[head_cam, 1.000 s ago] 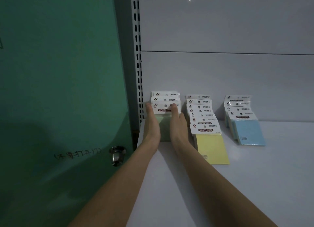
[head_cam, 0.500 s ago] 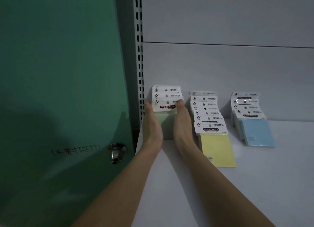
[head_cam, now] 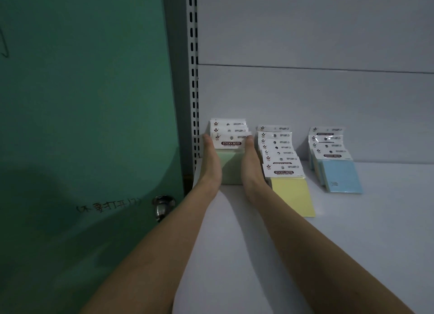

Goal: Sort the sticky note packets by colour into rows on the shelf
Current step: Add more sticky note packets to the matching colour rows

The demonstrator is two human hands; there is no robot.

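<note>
Three rows of sticky note packets stand on the white shelf against its back wall. The green row is at the left, the yellow row in the middle, the blue row at the right. My left hand lies flat with straight fingers against the green row's left side. My right hand presses flat against its right side, between the green and yellow rows. Both hands squeeze the green packets from the sides.
A slotted metal upright stands just left of the green row. Beyond it is a green door with a metal knob and handwriting. The grey back panel rises behind the rows.
My hands stay pressed on the green row's two sides; the view has shifted slightly, and the green packets look a little straighter.
</note>
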